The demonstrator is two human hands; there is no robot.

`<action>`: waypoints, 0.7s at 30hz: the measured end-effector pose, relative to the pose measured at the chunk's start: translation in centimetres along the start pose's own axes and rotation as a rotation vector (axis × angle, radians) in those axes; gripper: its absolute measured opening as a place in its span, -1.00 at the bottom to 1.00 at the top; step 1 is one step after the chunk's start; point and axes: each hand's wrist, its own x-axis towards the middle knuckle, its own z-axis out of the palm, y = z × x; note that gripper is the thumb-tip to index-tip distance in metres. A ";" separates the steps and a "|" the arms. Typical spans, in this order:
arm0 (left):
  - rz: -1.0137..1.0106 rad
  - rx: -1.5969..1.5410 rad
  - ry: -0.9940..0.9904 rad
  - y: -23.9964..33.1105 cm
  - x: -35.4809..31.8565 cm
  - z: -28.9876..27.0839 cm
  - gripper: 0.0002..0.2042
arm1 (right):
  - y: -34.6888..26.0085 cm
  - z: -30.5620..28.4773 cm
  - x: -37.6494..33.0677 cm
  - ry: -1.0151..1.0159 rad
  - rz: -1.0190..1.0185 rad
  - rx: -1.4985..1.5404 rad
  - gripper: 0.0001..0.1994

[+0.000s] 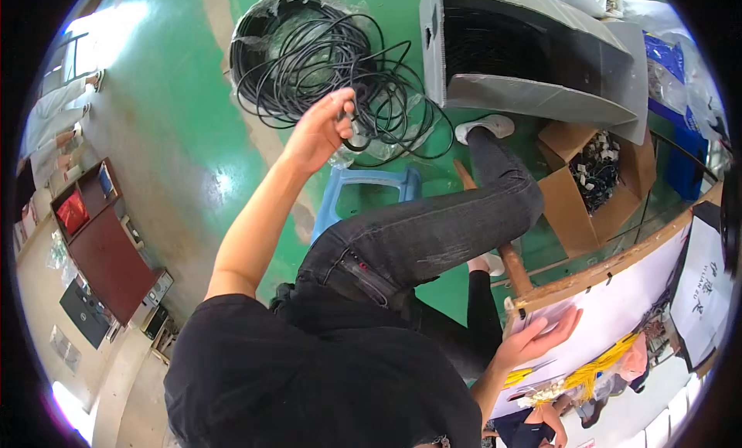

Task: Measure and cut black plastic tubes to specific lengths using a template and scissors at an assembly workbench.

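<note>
My left hand (318, 132) reaches out over the floor with its fingers curled round a black cable (357, 145); a bend of it shows below the fingers. Just beyond lies a big loose tangle of black cables (325, 54), spilling out of a coil (251, 50) in clear plastic wrap. At the near edge of the white-topped table (599, 313), my right hand (537, 341) is open, palm up, with fingers stretched and nothing in it.
A light blue plastic stool (363, 177) stands by my legs. To the right are a grey box (541, 92) with black cables and an open cardboard box (568, 208) of connectors. Yellow cables (599, 367) lie on the table. Another person (533, 426) is at the lower right.
</note>
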 end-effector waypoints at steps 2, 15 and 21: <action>0.068 -0.041 -0.089 4.0 -3.3 4.3 -0.65 | -0.1 0.1 0.0 0.025 -0.024 0.022 -0.53; 0.264 -0.141 -0.799 13.2 -17.4 16.6 -0.40 | -16.4 11.4 4.0 -0.383 -0.563 0.761 -0.20; 0.320 -0.062 -0.845 13.4 -20.4 18.4 -0.31 | -22.4 14.7 4.3 -0.847 -0.799 0.928 -0.75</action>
